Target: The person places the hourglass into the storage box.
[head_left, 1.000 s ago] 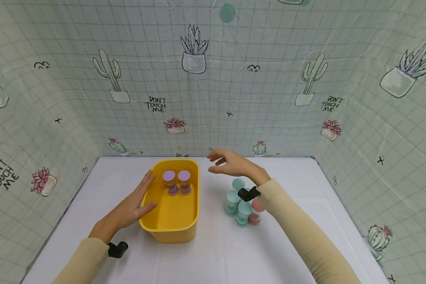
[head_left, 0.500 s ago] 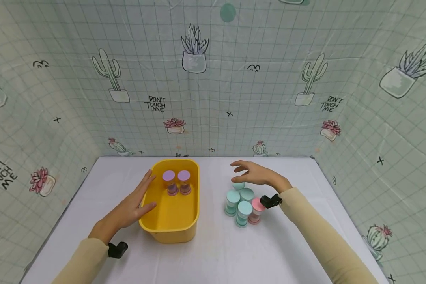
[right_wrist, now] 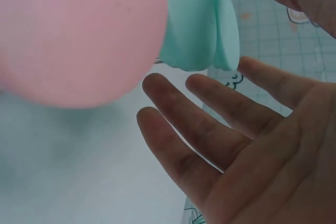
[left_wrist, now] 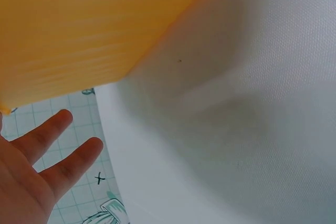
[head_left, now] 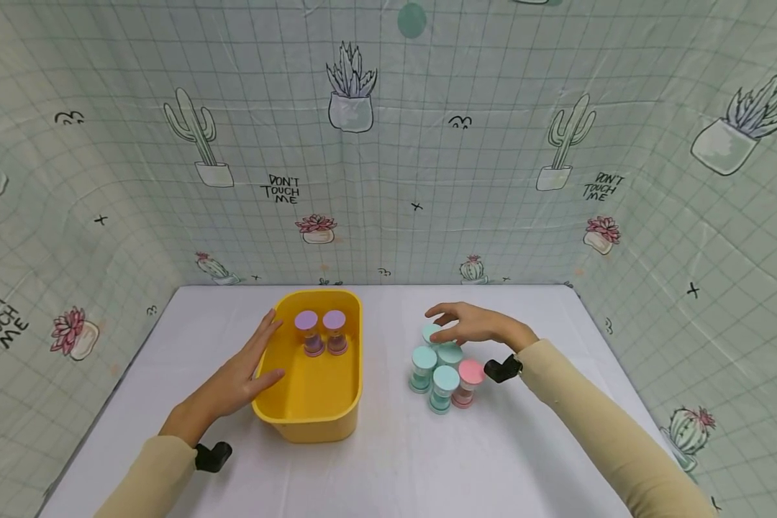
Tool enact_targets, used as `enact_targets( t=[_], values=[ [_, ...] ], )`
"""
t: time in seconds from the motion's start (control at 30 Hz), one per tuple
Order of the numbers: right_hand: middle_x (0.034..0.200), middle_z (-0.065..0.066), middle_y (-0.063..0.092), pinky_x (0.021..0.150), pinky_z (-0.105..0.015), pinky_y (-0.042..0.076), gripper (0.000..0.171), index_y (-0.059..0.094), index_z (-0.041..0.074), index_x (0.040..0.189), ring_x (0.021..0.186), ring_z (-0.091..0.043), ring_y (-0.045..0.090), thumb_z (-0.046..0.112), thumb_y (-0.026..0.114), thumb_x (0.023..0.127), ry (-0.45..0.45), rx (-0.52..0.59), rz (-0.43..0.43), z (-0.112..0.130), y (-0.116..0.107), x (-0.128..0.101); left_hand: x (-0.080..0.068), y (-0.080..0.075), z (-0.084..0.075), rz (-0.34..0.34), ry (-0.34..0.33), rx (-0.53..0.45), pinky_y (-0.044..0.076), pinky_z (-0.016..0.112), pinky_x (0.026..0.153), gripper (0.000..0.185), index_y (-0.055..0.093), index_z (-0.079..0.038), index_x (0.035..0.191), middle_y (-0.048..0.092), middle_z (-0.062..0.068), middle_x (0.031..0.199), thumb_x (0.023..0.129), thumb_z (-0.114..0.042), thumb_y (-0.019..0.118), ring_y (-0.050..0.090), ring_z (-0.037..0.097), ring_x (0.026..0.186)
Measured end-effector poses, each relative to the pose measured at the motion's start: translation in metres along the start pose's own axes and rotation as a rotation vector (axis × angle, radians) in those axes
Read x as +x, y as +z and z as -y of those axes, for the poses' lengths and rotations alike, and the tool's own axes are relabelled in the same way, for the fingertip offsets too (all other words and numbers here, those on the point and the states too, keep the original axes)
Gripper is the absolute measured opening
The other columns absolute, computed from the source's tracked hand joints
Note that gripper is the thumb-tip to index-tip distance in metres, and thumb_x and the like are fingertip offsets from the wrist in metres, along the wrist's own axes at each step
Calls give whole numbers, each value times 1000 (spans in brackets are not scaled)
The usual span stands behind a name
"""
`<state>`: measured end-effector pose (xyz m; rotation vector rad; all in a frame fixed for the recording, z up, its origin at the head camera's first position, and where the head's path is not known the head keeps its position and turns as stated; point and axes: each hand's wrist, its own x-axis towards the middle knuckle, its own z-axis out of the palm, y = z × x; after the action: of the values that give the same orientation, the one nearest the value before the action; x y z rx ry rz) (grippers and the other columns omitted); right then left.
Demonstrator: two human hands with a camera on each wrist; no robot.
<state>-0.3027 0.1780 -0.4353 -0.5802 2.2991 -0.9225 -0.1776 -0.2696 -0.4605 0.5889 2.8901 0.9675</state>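
My left hand (head_left: 229,378) lies along the left side of a yellow plastic bin (head_left: 307,396), fingers straight and thumb over the rim. Two purple-capped sand timers (head_left: 307,321) stand upright inside at the back. My right hand (head_left: 479,324) reaches over a cluster of sand timers, its fingers spread around the rearmost teal one (head_left: 430,330), which they partly cover. In the right wrist view the index fingertip is right at the edge of that timer's teal cap (right_wrist: 227,30); the thumb stands apart. Other teal sand timers (head_left: 424,357) and a pink one (head_left: 471,372) stand in front.
A white cloth covers the table (head_left: 388,460). Behind and at both sides hangs a grid-patterned curtain (head_left: 388,165) printed with cacti. Black wrist cameras (head_left: 503,369) sit on both sleeves.
My right hand has moved right from beside the bin, then lowered to the rearmost teal sand timer. My left hand has stayed at the bin.
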Motion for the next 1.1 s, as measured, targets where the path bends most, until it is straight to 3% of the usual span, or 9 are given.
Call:
enact_targets(
  t=[0.5,0.8,1.1],
  values=[
    [144,-19,58,92,-40,59,51,61,13,140,124,-31,62,33,72,94,-19,-51,5,0,2,6,0,1,2,-3,10,-12,25,71,118,83,16,-9,165,-1,10,175,100,-38,59,19,49,156],
    [136,-13,64,105,-52,51,41,68,18,131,130,-31,57,30,73,92,-24,-109,-16,3,2,6,0,-1,1,-1,14,2,26,70,118,83,16,-9,165,-1,11,175,100,-38,59,19,49,155],
    [130,-12,67,103,-49,54,40,69,15,127,127,-31,59,30,74,91,-39,-121,-13,8,3,9,0,-2,-1,10,0,10,26,69,119,83,15,-9,165,-1,13,175,101,-37,58,19,49,156]
  ],
)
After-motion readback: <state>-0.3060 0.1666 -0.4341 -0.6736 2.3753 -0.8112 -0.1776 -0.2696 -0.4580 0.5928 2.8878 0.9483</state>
